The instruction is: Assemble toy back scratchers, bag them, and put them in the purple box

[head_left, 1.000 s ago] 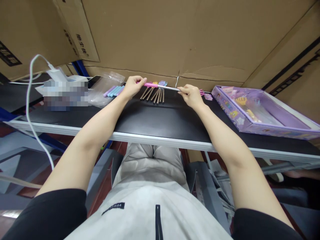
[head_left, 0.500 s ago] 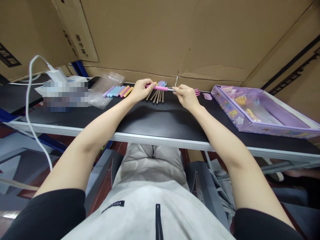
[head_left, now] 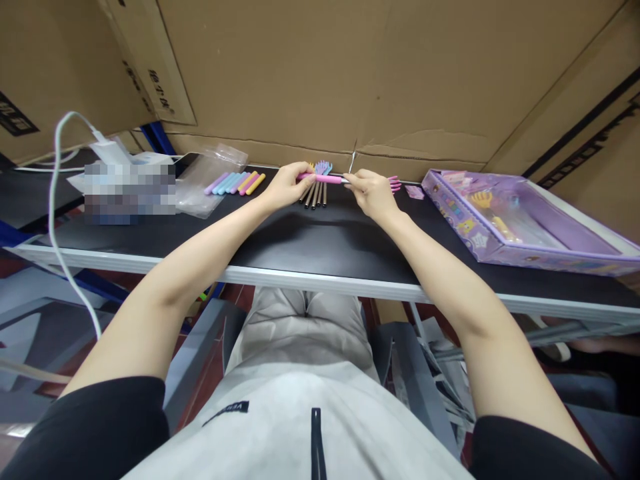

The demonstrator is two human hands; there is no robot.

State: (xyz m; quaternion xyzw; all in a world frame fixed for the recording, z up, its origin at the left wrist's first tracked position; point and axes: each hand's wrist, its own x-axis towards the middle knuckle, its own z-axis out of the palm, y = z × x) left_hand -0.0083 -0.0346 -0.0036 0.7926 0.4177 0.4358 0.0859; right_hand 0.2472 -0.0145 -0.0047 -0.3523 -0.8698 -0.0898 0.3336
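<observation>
My left hand [head_left: 290, 185] is closed round a pink handle [head_left: 329, 179], held level above the table. A short stretch of silver rod shows between this handle and my right hand [head_left: 371, 191], which is closed round the rod. A pink claw-shaped head [head_left: 395, 183] sticks out past the right hand, so the whole looks like a back scratcher. Behind and under the handle lie several metal rods [head_left: 315, 193] with purple, blue and yellow claw heads [head_left: 323, 167]. Left of my left hand, several purple, blue, pink and yellow handles [head_left: 235, 183] lie in a row.
A purple display box [head_left: 493, 248] with yellow pieces inside stands at the right, beside a small pink packet [head_left: 415, 192]. Clear plastic bags [head_left: 200, 190] and a white cable [head_left: 55, 200] are at the left. Cardboard [head_left: 300, 73] walls the back of the black table [head_left: 320, 243].
My left hand and the pink handle have moved a little to the right, and less bare rod shows between the handle and my right hand. The right hand stays almost still.
</observation>
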